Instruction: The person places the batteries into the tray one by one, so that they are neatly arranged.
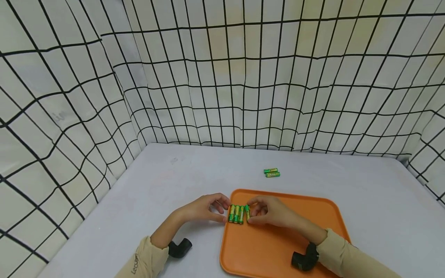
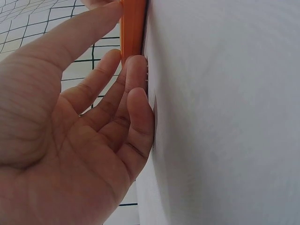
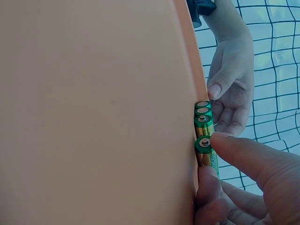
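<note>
Three green-and-gold batteries lie side by side along the left rim of the orange tray. Just right of that row, my right hand pinches another battery between thumb and fingers. The right wrist view shows the thumb at the terminal end of this battery, right beside the row. My left hand is at the tray's left edge, thumb and fingertips against the rim. In the left wrist view its palm holds nothing and the fingers are loosely bent beside the white table surface.
Two more green batteries lie on the white table beyond the tray. A white wall with black netting surrounds the table at the back and sides. Black wrist devices are worn on both forearms.
</note>
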